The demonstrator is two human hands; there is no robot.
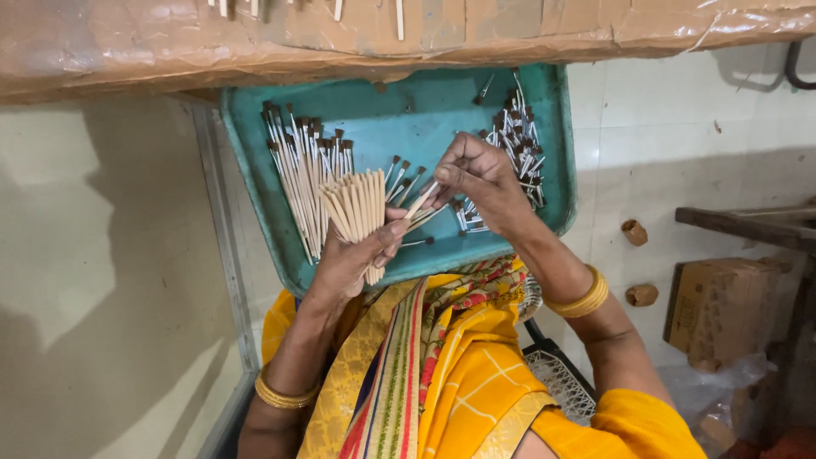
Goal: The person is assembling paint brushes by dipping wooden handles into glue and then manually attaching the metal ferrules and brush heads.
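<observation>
- the left hand (353, 259), a little left of the frame's centre, is closed around a fan of pale wooden sticks (359, 208); the thumb presses across their lower ends, so the tops spread apart like a hand of cards, which likely keeps each stick easy to pick out.
- the right hand (480, 183), just right of centre, pinches a single stick (422, 200) between thumb and fingertips; the stick slants down toward the fan, its far end almost touching the left thumb.
- both hands hover above a teal tray (408, 110) in the upper middle of the frame; it is a shallow plastic tray with rounded corners and a raised rim, resting on the person's lap, so loose pieces stay contained.
- on the tray's left side lies a row of finished brushes (297, 174): thin pale handles with small dark tips, laid roughly parallel with tips pointing to the top of the frame.
- on the tray's right side sits a jumbled heap of small metal brush heads (518, 144), short silvery stems with dark tufts, within easy reach of the right hand.
- a few more tipped sticks (404, 178) lie between the two piles, just behind the fan.
- gold bangles (582, 299) ring both wrists; yellow patterned cloth (459, 374) fills the lower middle.
- a crinkled brown taped board (340, 38) crosses the top of the frame; pale floor tiles (671, 127) show at right, with a cardboard box (718, 310) at lower right.
</observation>
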